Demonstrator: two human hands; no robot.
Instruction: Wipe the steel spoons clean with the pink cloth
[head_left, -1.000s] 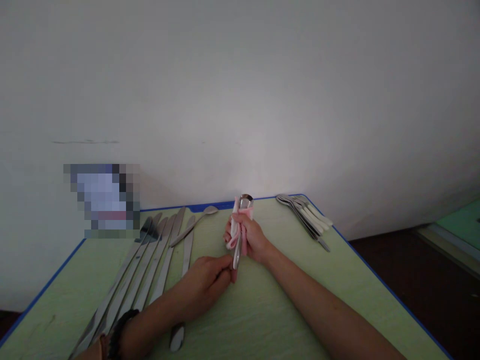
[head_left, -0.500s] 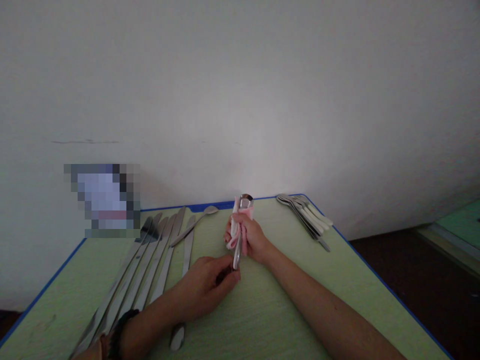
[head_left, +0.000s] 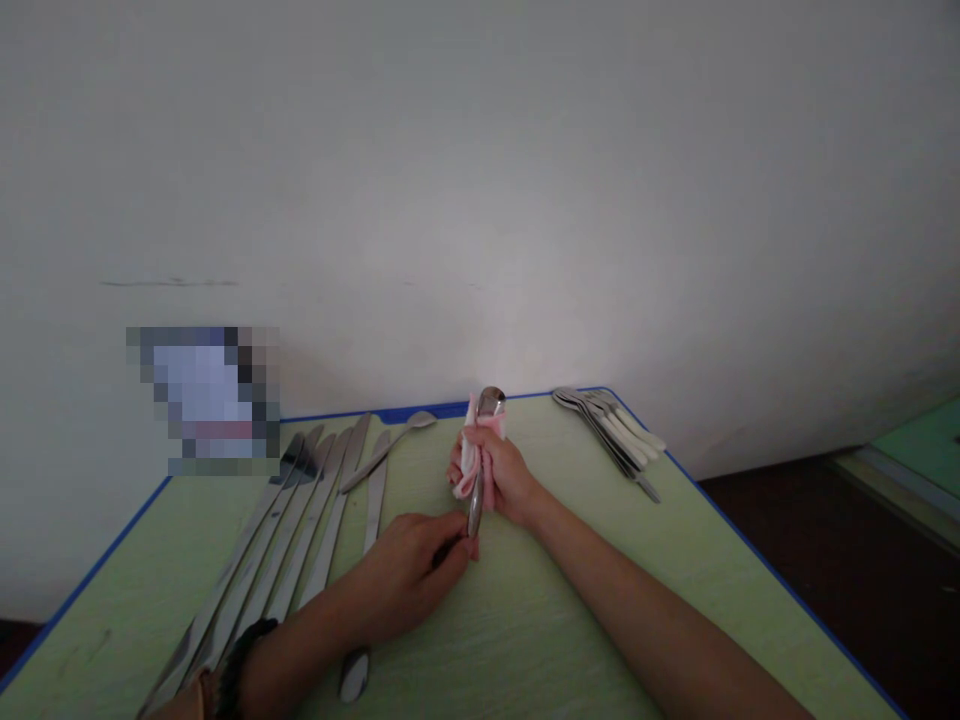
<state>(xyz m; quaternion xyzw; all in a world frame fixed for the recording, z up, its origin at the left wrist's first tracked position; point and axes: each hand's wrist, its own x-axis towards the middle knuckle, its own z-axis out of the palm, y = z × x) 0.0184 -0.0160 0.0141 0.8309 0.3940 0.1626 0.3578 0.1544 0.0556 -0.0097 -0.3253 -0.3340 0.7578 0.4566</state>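
Observation:
A metal spoon (head_left: 491,400) is held over the table, its bowl pointing away from me. My left hand (head_left: 427,560) pinches the end of its handle between thumb and fingers. Wrapped round the upper handle is a pink and white cloth (head_left: 469,455), with my right hand (head_left: 504,470) closed on cloth and spoon together. Left of my hands lie several long table knives (head_left: 300,545) in a row, partly hidden by my left forearm. Another spoon (head_left: 390,450) rests across the knives at the right of that row.
Several spoons and forks, some with white handles, form a pile of cutlery (head_left: 607,435) near the table's back right corner. A blurred-out upright object (head_left: 202,390) stands at the back left. The green table (head_left: 540,620) has a blue edge and meets a pale wall (head_left: 525,200).
The spoon has turned slightly in my hands, so its bowl catches the light differently. Both hands stay in nearly the same place.

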